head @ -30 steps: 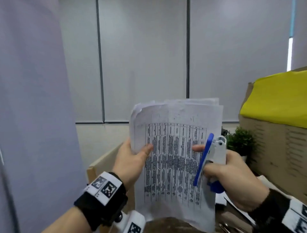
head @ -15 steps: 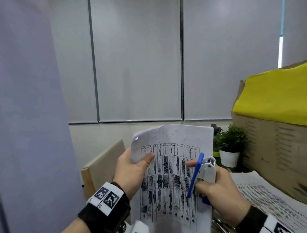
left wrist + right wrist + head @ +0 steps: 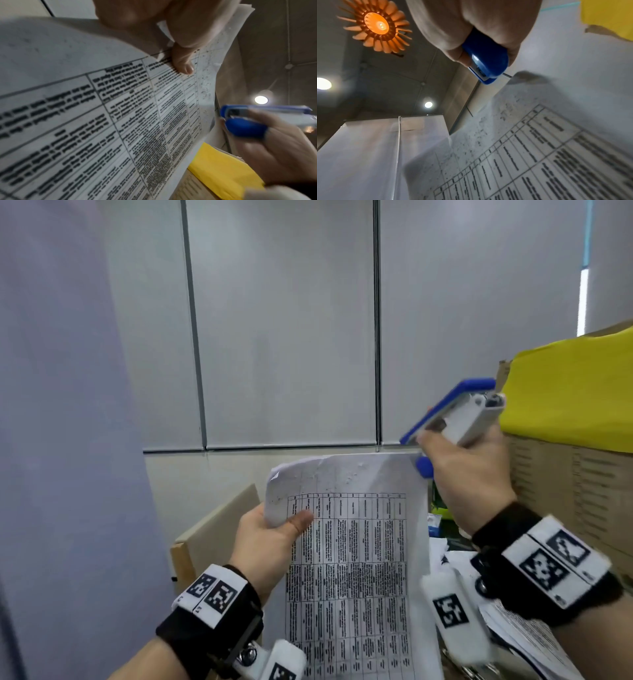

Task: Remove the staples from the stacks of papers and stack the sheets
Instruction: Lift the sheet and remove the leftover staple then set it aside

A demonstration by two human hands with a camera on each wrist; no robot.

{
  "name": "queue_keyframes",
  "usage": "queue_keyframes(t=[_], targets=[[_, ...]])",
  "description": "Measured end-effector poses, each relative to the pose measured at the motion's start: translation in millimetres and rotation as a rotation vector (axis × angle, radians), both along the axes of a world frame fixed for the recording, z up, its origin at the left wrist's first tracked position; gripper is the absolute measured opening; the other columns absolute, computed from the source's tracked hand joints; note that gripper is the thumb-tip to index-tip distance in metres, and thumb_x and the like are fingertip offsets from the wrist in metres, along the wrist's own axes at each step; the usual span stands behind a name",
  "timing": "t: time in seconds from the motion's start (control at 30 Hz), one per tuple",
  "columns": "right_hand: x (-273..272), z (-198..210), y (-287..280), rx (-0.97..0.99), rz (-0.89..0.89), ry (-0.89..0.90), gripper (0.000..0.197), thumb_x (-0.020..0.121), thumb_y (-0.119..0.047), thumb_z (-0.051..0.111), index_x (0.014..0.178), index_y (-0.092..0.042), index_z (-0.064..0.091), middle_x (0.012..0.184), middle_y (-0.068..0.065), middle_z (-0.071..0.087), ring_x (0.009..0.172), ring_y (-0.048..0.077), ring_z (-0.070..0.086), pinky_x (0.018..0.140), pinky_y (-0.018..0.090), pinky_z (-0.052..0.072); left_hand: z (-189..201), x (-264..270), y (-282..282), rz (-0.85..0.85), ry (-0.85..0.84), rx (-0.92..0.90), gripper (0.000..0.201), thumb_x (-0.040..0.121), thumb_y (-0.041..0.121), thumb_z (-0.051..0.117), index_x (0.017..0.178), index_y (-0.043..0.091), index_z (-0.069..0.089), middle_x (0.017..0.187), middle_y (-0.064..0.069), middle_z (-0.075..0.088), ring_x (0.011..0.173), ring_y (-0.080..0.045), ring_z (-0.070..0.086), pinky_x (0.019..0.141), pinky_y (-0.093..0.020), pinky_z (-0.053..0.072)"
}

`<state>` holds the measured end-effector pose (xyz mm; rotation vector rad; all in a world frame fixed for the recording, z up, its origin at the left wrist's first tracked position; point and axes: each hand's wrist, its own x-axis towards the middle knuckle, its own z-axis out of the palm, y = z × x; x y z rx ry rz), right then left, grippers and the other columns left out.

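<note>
My left hand [image 3: 274, 529] holds a stack of printed papers [image 3: 356, 570] upright by its upper left edge, thumb [image 3: 183, 62] pressed on the front sheet over the table print. My right hand [image 3: 462, 470] grips a blue and white stapler [image 3: 455, 412], raised at the stack's top right corner and tilted up to the right. In the right wrist view the stapler's blue end [image 3: 486, 60] pokes out of my fist just above the papers [image 3: 539, 155]. In the left wrist view the stapler [image 3: 254, 119] is beside the sheets' [image 3: 120, 115] right edge.
A cardboard box [image 3: 575, 491] with a yellow cover [image 3: 575, 392] stands at the right. More printed sheets [image 3: 524, 635] lie on the desk below my right wrist. A wooden board edge [image 3: 212, 529] is at lower left, a grey wall [image 3: 284, 330] behind.
My right hand with the stapler has let go of the papers' right edge and risen to the top right corner. My left hand still holds the stack, which has dropped a little in view.
</note>
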<state>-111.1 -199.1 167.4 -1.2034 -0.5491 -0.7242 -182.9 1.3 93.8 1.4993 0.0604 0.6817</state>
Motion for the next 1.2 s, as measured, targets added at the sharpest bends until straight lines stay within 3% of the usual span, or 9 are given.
queue_keyframes(t=[0.1,0.23,0.33,0.57,0.77,0.9,1.0,1.1,1.2], targets=[[1,12,14,-0.145,0.046,-0.104,0.036,0.082,-0.029,0.070,0.106,-0.008,0.053,0.080,-0.002,0.062,0.061,-0.003,0.060,0.057,0.012,0.047,-1,-2,-6,-0.038,0.002,0.005,0.011,0.086,0.008,0.068,0.095,0.013,0.071,0.093,-0.006,0.077,0.095,-0.026,0.071,0.095,-0.050,0.053],[-2,11,27,-0.326,-0.038,-0.107,0.044,0.077,-0.059,0.058,0.096,-0.020,0.054,0.078,-0.004,0.064,0.067,0.008,0.061,0.063,0.022,0.051,-2,-8,-13,-0.070,0.005,0.055,0.022,0.073,0.031,0.075,0.093,0.021,0.075,0.095,-0.002,0.077,0.098,-0.027,0.071,0.097,-0.054,0.050],[-5,7,35,-0.363,-0.141,-0.215,0.025,0.087,-0.053,0.058,0.080,-0.029,0.053,0.065,-0.011,0.058,0.057,0.000,0.055,0.053,0.012,0.041,-2,-11,-19,-0.095,-0.005,0.034,0.015,0.083,0.013,0.071,0.098,0.009,0.072,0.094,-0.008,0.077,0.093,-0.029,0.072,0.092,-0.054,0.054],[-2,5,46,-0.378,-0.219,-0.259,0.040,0.086,-0.052,0.053,0.059,-0.024,0.042,0.044,-0.011,0.040,0.043,0.005,0.042,0.046,0.016,0.029,-6,-17,-27,-0.107,-0.001,0.036,0.012,0.090,0.004,0.064,0.100,0.007,0.071,0.094,-0.009,0.077,0.092,-0.027,0.073,0.087,-0.046,0.056],[11,-9,50,-0.526,-0.347,-0.131,0.069,0.079,-0.070,0.039,0.082,-0.004,0.060,0.063,0.002,0.056,0.066,0.021,0.052,0.066,0.026,0.037,-15,-13,-34,-0.110,0.039,0.010,0.012,0.091,0.001,0.063,0.097,0.007,0.071,0.090,-0.007,0.078,0.086,-0.024,0.074,0.081,-0.041,0.057],[16,-15,52,-0.508,-0.124,0.030,0.030,0.091,-0.048,0.055,0.075,-0.023,0.057,0.071,-0.005,0.060,0.071,0.018,0.058,0.068,0.033,0.046,-28,2,-30,-0.062,0.115,-0.062,0.007,0.088,0.000,0.067,0.090,0.004,0.073,0.088,-0.012,0.077,0.090,-0.036,0.072,0.089,-0.052,0.055],[25,-13,49,-0.281,-0.036,0.206,0.026,0.090,-0.041,0.059,0.085,-0.016,0.064,0.075,-0.001,0.062,0.069,0.019,0.058,0.062,0.030,0.046,-44,16,-13,0.031,0.205,-0.103,0.003,0.085,0.005,0.073,0.087,0.006,0.074,0.086,-0.012,0.077,0.090,-0.036,0.071,0.090,-0.054,0.054],[33,-9,23,-0.103,-0.014,0.381,0.021,0.089,-0.033,0.062,0.079,-0.016,0.058,0.072,0.000,0.056,0.063,0.018,0.054,0.059,0.028,0.046,-53,22,10,0.083,0.278,-0.160,0.014,0.083,0.013,0.077,0.094,0.006,0.074,0.089,-0.013,0.077,0.091,-0.037,0.071,0.093,-0.058,0.052],[33,-27,-14,-0.158,0.190,0.525,0.017,0.089,-0.027,0.066,0.082,-0.013,0.058,0.067,0.004,0.054,0.052,0.015,0.054,0.050,0.026,0.047,-47,23,30,0.068,0.309,-0.249,0.022,0.084,0.009,0.074,0.103,-0.003,0.069,0.095,-0.021,0.074,0.093,-0.040,0.070,0.093,-0.057,0.052]])
